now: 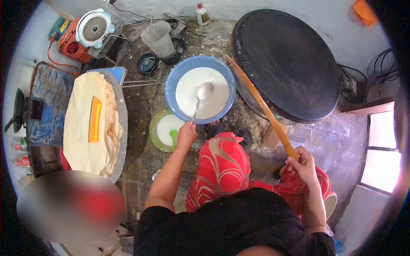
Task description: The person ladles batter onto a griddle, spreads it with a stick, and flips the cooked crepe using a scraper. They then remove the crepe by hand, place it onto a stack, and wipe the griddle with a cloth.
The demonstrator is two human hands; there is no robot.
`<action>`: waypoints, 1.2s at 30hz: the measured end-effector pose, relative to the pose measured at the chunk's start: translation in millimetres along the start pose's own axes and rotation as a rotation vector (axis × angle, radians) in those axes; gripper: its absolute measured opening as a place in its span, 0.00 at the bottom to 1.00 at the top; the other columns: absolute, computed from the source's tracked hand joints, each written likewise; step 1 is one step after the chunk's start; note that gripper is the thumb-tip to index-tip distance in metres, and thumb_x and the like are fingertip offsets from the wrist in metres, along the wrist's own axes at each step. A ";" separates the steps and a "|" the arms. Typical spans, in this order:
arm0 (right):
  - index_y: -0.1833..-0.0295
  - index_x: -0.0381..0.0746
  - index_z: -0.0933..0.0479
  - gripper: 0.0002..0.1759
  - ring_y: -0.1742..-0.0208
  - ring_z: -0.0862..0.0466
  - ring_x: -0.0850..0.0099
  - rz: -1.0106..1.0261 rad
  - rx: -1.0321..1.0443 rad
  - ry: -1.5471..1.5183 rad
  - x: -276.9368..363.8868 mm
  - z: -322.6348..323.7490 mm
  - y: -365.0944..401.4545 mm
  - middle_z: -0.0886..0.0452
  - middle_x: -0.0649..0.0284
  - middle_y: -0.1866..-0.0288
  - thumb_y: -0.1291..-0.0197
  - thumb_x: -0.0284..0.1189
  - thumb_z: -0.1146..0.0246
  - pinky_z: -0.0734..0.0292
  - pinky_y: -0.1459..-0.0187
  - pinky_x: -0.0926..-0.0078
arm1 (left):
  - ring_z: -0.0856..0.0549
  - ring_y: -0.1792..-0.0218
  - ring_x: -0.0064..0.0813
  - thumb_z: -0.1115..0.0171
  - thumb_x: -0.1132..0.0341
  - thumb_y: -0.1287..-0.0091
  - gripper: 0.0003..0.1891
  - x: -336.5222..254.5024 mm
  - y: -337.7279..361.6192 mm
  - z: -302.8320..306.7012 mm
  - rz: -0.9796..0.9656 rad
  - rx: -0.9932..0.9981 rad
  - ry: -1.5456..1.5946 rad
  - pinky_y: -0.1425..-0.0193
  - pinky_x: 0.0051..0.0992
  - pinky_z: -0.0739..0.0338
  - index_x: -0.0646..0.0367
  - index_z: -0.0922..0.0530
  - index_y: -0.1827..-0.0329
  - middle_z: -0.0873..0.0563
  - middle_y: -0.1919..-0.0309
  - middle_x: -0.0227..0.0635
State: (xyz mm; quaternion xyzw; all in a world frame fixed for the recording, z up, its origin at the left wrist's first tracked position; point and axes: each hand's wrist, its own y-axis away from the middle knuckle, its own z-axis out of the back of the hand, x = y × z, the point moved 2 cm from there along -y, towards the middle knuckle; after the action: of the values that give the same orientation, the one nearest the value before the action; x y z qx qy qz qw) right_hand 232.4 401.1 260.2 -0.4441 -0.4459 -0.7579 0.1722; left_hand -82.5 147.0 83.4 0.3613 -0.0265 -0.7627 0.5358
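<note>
My left hand [186, 135] is closed round the handle of a ladle [205, 90]. The ladle's bowl lies in white batter [188, 87] inside a blue basin [171, 81]. In my right hand [302, 164] is a long, flat wooden spreader [265, 106], slanting up and left with its tip by the rim of a large round black griddle [286, 59]. The griddle's surface is bare. Below the blue basin stands a green bowl [154, 138] of white liquid, with a green-handled utensil [173, 135] in it.
At left, a stack of thin flatbreads [83, 123] with a yellow strip [95, 119] on top rests on a round board [123, 115]. Behind are a clear plastic jug [157, 39], a small fan [94, 28], an orange machine [73, 45] and a bottle [202, 15].
</note>
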 end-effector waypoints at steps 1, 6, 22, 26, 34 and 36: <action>0.62 0.36 0.31 0.06 0.80 0.25 0.83 -0.002 -0.003 -0.012 -1.8 -3.1 -3.1 0.25 0.67 0.76 0.45 0.21 0.41 0.31 0.78 0.86 | 0.18 0.68 0.41 0.53 0.62 0.36 0.11 -13.2 6.6 8.8 -0.048 -0.023 -0.335 0.66 0.39 0.25 0.60 0.26 0.62 0.18 0.68 0.46; 0.65 0.34 0.30 0.05 0.81 0.28 0.83 0.045 -0.050 0.102 -5.5 -3.3 -0.9 0.28 0.69 0.79 0.47 0.20 0.40 0.35 0.79 0.84 | 0.21 0.57 0.47 0.52 0.60 0.39 0.13 -28.6 -25.7 39.7 0.063 0.069 -0.466 0.52 0.42 0.28 0.58 0.23 0.61 0.19 0.62 0.48; 0.68 0.34 0.30 0.06 0.82 0.26 0.73 0.099 -0.100 0.292 -12.2 11.2 11.3 0.25 0.57 0.80 0.50 0.22 0.39 0.32 0.77 0.76 | 0.21 0.63 0.54 0.53 0.61 0.38 0.16 -40.9 -49.2 35.8 -0.103 -0.074 -0.201 0.56 0.45 0.29 0.65 0.23 0.68 0.20 0.69 0.54; 0.67 0.34 0.29 0.08 0.79 0.26 0.69 0.100 -0.118 0.314 -6.0 6.8 12.7 0.25 0.57 0.79 0.50 0.25 0.38 0.32 0.74 0.75 | 0.21 0.62 0.52 0.52 0.61 0.39 0.16 -3.7 -77.1 -15.5 -0.066 -0.121 -0.449 0.56 0.45 0.29 0.65 0.22 0.71 0.20 0.68 0.52; 0.67 0.35 0.29 0.09 0.78 0.26 0.64 0.070 -0.125 0.278 -7.5 12.6 15.4 0.25 0.56 0.79 0.50 0.26 0.37 0.31 0.72 0.72 | 0.20 0.61 0.50 0.50 0.65 0.40 0.13 -11.9 -11.4 60.3 0.104 -0.084 -0.362 0.57 0.40 0.27 0.66 0.21 0.70 0.19 0.66 0.53; 0.66 0.35 0.29 0.09 0.78 0.26 0.65 0.136 -0.139 0.357 -11.8 14.3 13.8 0.25 0.56 0.79 0.50 0.26 0.37 0.32 0.72 0.73 | 0.19 0.74 0.44 0.49 0.64 0.38 0.12 64.1 -63.7 -15.1 -0.306 0.127 -0.826 0.72 0.40 0.27 0.65 0.23 0.66 0.19 0.73 0.48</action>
State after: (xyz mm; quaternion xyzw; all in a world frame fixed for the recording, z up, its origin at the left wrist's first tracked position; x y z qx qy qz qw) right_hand 255.4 403.8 260.6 -0.3428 -0.3238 -0.8401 0.2681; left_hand -135.1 125.7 11.5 0.0582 -0.2313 -0.9105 0.3378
